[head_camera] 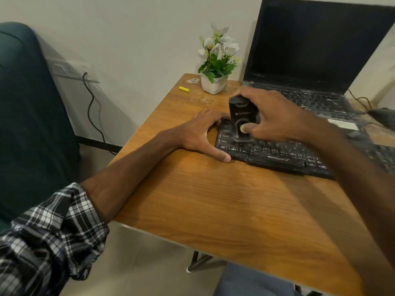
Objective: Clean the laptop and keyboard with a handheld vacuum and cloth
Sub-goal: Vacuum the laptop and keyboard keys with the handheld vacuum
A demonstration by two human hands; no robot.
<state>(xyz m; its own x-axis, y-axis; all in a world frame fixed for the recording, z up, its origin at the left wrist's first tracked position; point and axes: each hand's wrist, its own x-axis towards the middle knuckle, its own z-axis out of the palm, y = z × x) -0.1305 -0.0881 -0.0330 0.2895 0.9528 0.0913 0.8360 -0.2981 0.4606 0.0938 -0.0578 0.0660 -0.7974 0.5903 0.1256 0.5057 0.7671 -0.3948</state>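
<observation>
We grip the small black handheld vacuum (242,118) in our right hand (275,118), fingers wrapped round its body, thumb on the front; it stands upright w/ its nozzle down on the left end of the black external keyboard (277,153). Our left hand (202,135) lies open, fingers spread, holding nothing, braced vs the keyboard's left edge on the wooden table (213,199). The open black laptop (316,52), screen dark, sits just behind the keyboard, w/ whitish dust on its keys. A white-flowered plant in a white pot (215,63) stands left of the laptop, a small yellow cylinder (184,89) near it.
</observation>
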